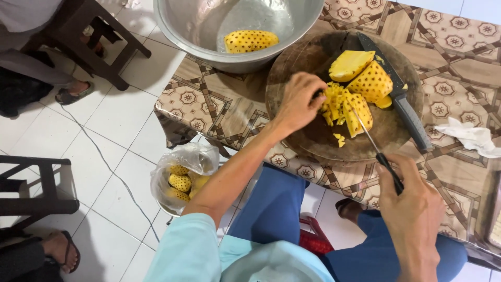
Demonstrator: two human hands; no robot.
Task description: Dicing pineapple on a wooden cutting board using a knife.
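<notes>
A round wooden cutting board (386,136) lies on the patterned table. On it are peeled pineapple pieces (365,78) and a heap of small cut chunks (336,102). My left hand (298,102) rests on the chunks and steadies a pineapple piece (359,112). My right hand (412,209) grips the black handle of a thin knife (371,141), whose blade reaches into that piece. A larger knife (404,99) with a grey handle lies on the right part of the board.
A big metal bowl (203,31) holding a peeled pineapple (250,40) stands behind the board. A crumpled tissue (472,137) lies at right. Beside the table, a bagged bowl of pineapples (182,180) sits on the tiled floor. Dark stools and other people's feet are at left.
</notes>
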